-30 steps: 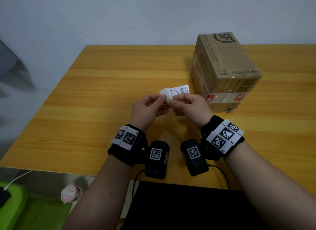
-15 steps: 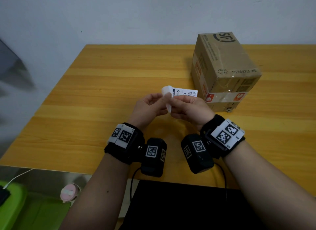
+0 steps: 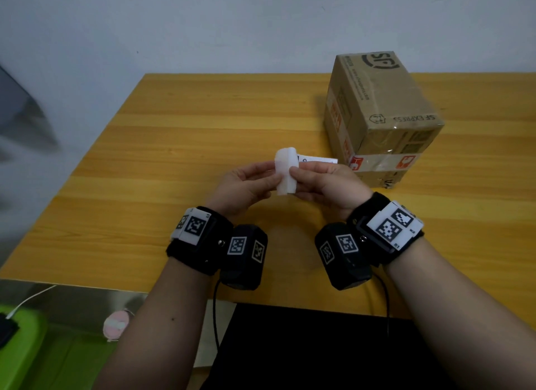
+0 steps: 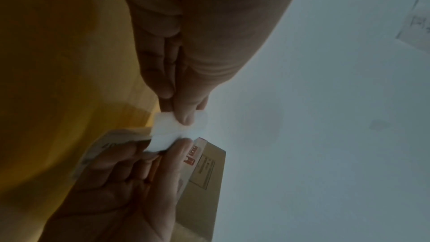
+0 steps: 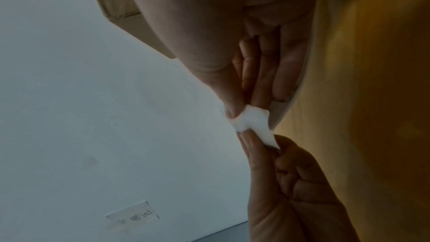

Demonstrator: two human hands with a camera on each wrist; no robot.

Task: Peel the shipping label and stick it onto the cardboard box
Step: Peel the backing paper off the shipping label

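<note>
label half peeled, risk of curling

brown taped cardboard box (image 3: 383, 120) stands at two o'clock on the yellow wooden table (image 3: 174, 128). left hand (image 3: 246, 183) and right hand (image 3: 324, 183) each pinch the small white shipping label (image 3: 285, 172); loose adhesive could fold onto itself.

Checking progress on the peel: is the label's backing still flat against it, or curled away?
Curled away: the white backing bends off the printed label, pinched by the left hand and right hand.

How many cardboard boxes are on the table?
1. The cardboard box stands on the right side of the wooden table, just past the right hand. No other box shows in any view.
</note>
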